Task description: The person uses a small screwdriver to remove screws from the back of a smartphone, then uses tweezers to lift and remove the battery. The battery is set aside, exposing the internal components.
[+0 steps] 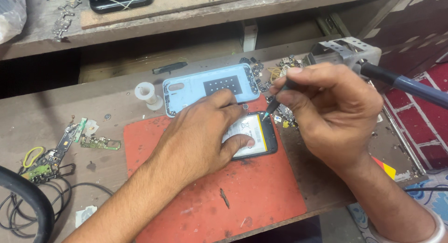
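Far left of the bench (37, 112) there's a mess of black cables (28, 201) and a few green circuit boards (95, 142) with a flex strip lying loose. A bit further along sits a small white spool (148, 93), and right next to it a light blue phone back cover (210, 86) lying inside-up, partly on the top edge of a red work mat (252, 196).

The opened phone (254, 133) lies on that red mat, just below the back cover, battery side up. The left hand (200, 135) is pressed flat over the left part of it, fingers (233, 105) spread a little across the top edge and the thumb resting on the white battery, so it's pinning the phone down rather than gripping it.

The right hand (331, 112) comes in from the right, fingers pinched narrow around a thin dark tool (275, 103), pen-style. The tool tip sits right at the phone's upper right corner, touching or as good as touching, can't quite tell. Behind that hand there's a pile of tiny parts and screws (280, 68), and a grey metal stand (345, 51) with a blue-handled soldering iron (410, 86) sticking out to the right.
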